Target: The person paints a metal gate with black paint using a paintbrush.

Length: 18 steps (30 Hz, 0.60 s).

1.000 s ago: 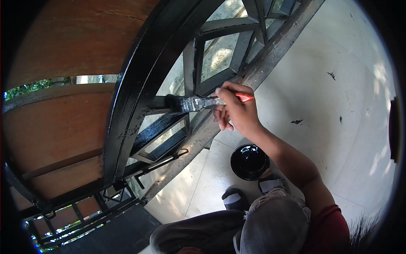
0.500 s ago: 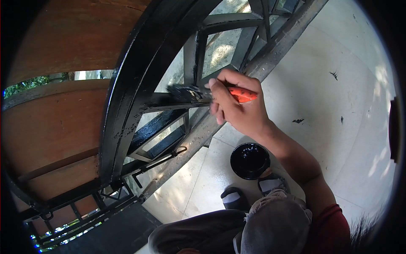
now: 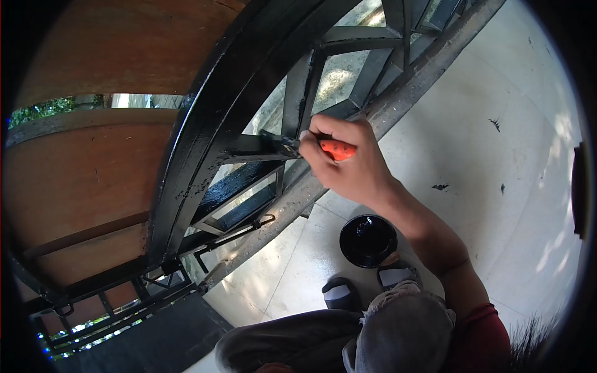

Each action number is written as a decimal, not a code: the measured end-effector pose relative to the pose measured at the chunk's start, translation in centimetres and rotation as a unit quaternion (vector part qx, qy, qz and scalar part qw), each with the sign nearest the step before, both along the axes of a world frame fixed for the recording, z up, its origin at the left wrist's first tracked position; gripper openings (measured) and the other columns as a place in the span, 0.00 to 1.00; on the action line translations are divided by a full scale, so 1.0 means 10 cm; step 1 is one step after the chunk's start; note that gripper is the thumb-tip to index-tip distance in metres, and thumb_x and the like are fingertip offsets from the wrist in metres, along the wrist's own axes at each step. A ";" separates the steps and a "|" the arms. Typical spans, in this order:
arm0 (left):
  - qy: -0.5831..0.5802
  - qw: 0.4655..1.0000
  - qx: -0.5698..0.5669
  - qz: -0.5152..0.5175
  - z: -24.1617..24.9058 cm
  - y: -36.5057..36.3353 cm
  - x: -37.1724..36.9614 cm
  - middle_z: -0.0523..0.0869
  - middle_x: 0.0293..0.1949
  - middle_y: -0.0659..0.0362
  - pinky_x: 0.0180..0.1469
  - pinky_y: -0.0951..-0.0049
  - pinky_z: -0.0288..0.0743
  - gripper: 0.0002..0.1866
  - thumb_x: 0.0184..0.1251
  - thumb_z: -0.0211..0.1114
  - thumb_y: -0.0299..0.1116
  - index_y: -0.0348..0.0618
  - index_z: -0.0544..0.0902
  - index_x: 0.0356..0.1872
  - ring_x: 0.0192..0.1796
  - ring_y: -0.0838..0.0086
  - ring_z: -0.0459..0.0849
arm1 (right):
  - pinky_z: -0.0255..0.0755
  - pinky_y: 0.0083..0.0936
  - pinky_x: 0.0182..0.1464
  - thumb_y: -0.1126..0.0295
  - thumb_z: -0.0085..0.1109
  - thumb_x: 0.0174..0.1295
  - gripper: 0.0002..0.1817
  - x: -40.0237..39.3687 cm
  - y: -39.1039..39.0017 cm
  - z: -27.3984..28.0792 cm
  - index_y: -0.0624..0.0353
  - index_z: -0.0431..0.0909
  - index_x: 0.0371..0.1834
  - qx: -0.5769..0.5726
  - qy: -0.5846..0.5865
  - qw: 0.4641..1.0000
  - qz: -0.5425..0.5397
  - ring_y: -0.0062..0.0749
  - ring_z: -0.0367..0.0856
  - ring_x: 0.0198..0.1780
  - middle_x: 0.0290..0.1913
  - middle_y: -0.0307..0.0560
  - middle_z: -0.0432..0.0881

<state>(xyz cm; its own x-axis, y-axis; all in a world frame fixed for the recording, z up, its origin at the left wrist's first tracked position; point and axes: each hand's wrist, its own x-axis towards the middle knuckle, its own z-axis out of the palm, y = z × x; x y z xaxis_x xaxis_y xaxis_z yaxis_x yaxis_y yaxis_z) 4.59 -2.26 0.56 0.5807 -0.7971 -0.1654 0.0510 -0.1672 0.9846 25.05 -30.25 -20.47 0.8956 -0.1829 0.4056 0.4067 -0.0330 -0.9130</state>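
My right hand (image 3: pixel 354 158) is closed around a paintbrush (image 3: pixel 337 150) with an orange handle. The brush's dark, paint-covered bristles lie against a black bar of the metal gate frame (image 3: pixel 249 148), pointing left. Below the hand, on the floor, stands a round black bowl (image 3: pixel 368 245) with glossy black paint in it. My left hand does not show; a small reddish patch at the bottom edge is too little to identify.
Brown wooden panels (image 3: pixel 93 174) fill the left side behind the frame. A grey, speckled rail (image 3: pixel 410 93) runs diagonally along the frame's lower edge. Pale floor tiles (image 3: pixel 460 143) carry a few dark marks. My feet are beside the bowl.
My right hand has shifted slightly left and down in the view, and the brush now sits lower along the bar. The view itself has moved a little, so the frame appears further right.
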 end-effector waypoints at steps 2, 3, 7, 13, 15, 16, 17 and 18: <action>-0.001 1.000 -0.001 0.003 0.00 0.01 -0.02 0.77 0.35 0.52 0.43 0.61 0.71 0.21 0.77 0.60 0.50 0.39 0.74 0.49 0.38 0.63 0.77 | 0.65 0.17 0.19 0.78 0.58 0.69 0.12 0.06 -0.02 0.08 0.63 0.73 0.25 0.004 0.008 1.000 -0.003 0.14 0.75 0.16 0.16 0.39 0.77; 0.000 1.000 0.001 0.004 0.00 0.01 -0.03 0.77 0.34 0.53 0.43 0.61 0.71 0.21 0.77 0.60 0.50 0.39 0.74 0.48 0.38 0.64 0.77 | 0.65 0.17 0.18 0.77 0.58 0.69 0.12 0.05 -0.06 0.15 0.63 0.73 0.25 0.049 0.022 0.999 0.009 0.14 0.75 0.16 0.16 0.39 0.77; 0.002 1.000 -0.001 0.007 0.01 0.01 -0.02 0.76 0.33 0.53 0.42 0.62 0.71 0.21 0.77 0.60 0.51 0.40 0.74 0.48 0.37 0.64 0.77 | 0.65 0.16 0.17 0.76 0.58 0.71 0.13 0.00 0.08 0.13 0.62 0.75 0.25 0.060 -0.019 0.998 0.003 0.15 0.76 0.16 0.16 0.37 0.77; 0.002 1.000 -0.002 0.010 -0.01 0.01 -0.04 0.76 0.31 0.54 0.41 0.63 0.71 0.20 0.77 0.59 0.51 0.41 0.74 0.46 0.35 0.66 0.76 | 0.65 0.19 0.22 0.77 0.58 0.69 0.13 0.07 -0.08 0.24 0.64 0.72 0.24 0.011 0.024 0.999 0.018 0.16 0.74 0.18 0.16 0.39 0.75; 0.002 1.000 -0.003 0.012 -0.01 0.01 -0.04 0.76 0.30 0.55 0.41 0.63 0.71 0.20 0.77 0.59 0.51 0.41 0.74 0.46 0.35 0.66 0.76 | 0.64 0.21 0.22 0.77 0.59 0.68 0.12 0.04 -0.01 0.26 0.65 0.73 0.24 0.067 0.012 0.997 0.035 0.18 0.73 0.18 0.15 0.41 0.73; 0.001 1.000 -0.003 0.014 -0.01 0.02 -0.04 0.76 0.30 0.55 0.40 0.64 0.71 0.20 0.77 0.59 0.51 0.42 0.74 0.46 0.34 0.66 0.76 | 0.64 0.21 0.22 0.77 0.59 0.68 0.12 0.05 0.01 0.17 0.65 0.73 0.24 0.066 0.011 0.997 0.036 0.18 0.73 0.18 0.15 0.41 0.73; -0.001 1.000 -0.005 0.015 -0.01 0.02 -0.05 0.76 0.30 0.55 0.40 0.64 0.71 0.20 0.77 0.59 0.51 0.42 0.74 0.46 0.34 0.66 0.76 | 0.65 0.20 0.21 0.77 0.58 0.69 0.12 0.07 -0.01 0.06 0.65 0.74 0.25 -0.011 0.007 1.000 0.022 0.18 0.75 0.18 0.16 0.39 0.73; -0.004 1.000 -0.005 0.016 -0.01 0.02 -0.08 0.76 0.29 0.55 0.40 0.64 0.71 0.20 0.77 0.59 0.51 0.42 0.74 0.45 0.34 0.67 0.76 | 0.65 0.19 0.20 0.76 0.58 0.69 0.12 0.10 -0.04 -0.01 0.64 0.75 0.26 -0.087 0.001 0.996 0.007 0.18 0.77 0.18 0.16 0.38 0.73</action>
<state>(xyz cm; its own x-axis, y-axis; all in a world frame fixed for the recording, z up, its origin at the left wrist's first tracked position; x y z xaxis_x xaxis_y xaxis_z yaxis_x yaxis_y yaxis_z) 3.82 -2.10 0.45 0.6070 -0.7801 -0.1518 0.0476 -0.1550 0.9868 26.08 -30.67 -20.55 0.8981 -0.0970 0.4288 0.4072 -0.1844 -0.8945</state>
